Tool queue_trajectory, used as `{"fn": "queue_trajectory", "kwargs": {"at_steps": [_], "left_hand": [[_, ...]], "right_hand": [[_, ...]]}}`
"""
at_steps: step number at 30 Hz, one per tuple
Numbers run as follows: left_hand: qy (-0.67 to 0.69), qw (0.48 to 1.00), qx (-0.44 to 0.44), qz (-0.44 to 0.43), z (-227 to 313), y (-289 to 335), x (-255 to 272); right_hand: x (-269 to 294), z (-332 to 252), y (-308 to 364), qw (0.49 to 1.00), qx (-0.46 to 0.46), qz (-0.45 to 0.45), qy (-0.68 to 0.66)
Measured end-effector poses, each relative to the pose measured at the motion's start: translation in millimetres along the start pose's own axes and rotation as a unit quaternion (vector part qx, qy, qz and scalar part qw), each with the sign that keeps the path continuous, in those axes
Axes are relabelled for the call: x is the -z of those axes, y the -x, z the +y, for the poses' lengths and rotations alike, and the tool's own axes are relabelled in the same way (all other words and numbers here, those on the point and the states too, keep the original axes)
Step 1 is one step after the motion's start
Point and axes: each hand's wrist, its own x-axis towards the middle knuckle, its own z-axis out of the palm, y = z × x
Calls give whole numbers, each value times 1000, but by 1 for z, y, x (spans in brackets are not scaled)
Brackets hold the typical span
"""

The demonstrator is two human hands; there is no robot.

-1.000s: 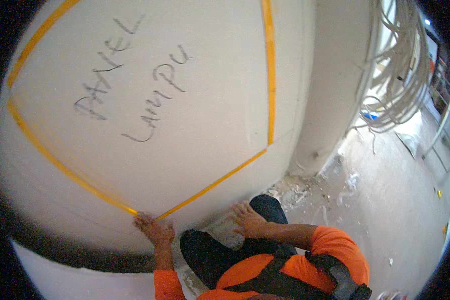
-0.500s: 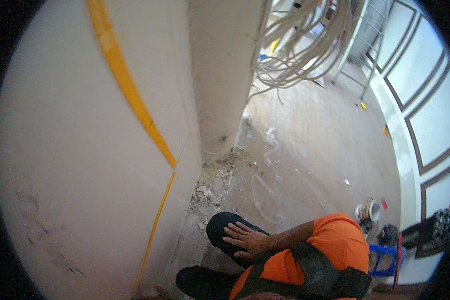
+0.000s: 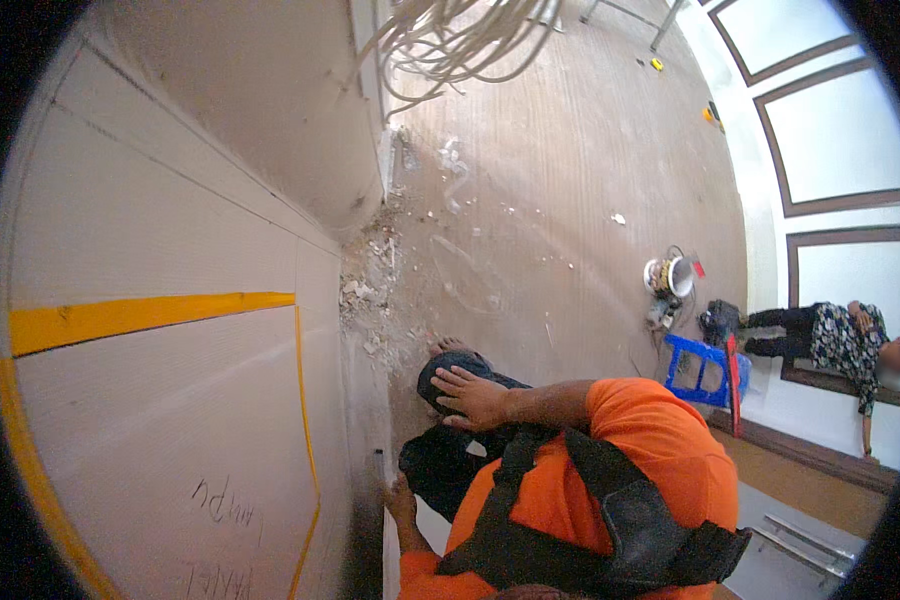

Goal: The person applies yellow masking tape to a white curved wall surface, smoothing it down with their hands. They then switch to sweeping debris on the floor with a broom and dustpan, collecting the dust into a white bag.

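Observation:
My right hand [image 3: 473, 397] lies flat on my bent right knee, fingers spread, holding nothing. Lower down, beside the wall, is my left hand [image 3: 400, 503]. Its fingers look curled, and a small dark stick-like tip [image 3: 378, 458] shows just above them; whether they grip it is unclear. Both arms come from orange sleeves, and my legs are in dark trousers [image 3: 438, 475]. The pale wall panel [image 3: 160, 400] in front of me bears yellow tape [image 3: 150, 316] and some dark handwriting.
Broken plaster [image 3: 368, 290] lies along the wall's foot. Pale cables [image 3: 460, 50] hang at the top. To the right are a white bucket [image 3: 677, 277], a blue plastic stool [image 3: 697, 370] and a red bar [image 3: 735, 385]. Another person [image 3: 840, 335] stands by the panelled wall.
The view has turned, so the taped panel, stool and other person show more fully. My left hand now shows plainly beside the wall. My right hand stays on the knee.

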Motion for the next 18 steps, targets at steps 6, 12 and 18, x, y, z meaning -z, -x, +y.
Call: {"fn": "queue_trajectory", "kwargs": {"at_steps": [6,12,18], "left_hand": [[91,994,-7,-56,117,84,91],[64,997,-35,10,53,25,107],[251,965,-51,50,143,69,125]], "right_hand": [[14,19,85,959,-230,47,-162],[-9,68,289,882,-433,158,-103],[40,55,405,770,-624,-32,-130]]}}
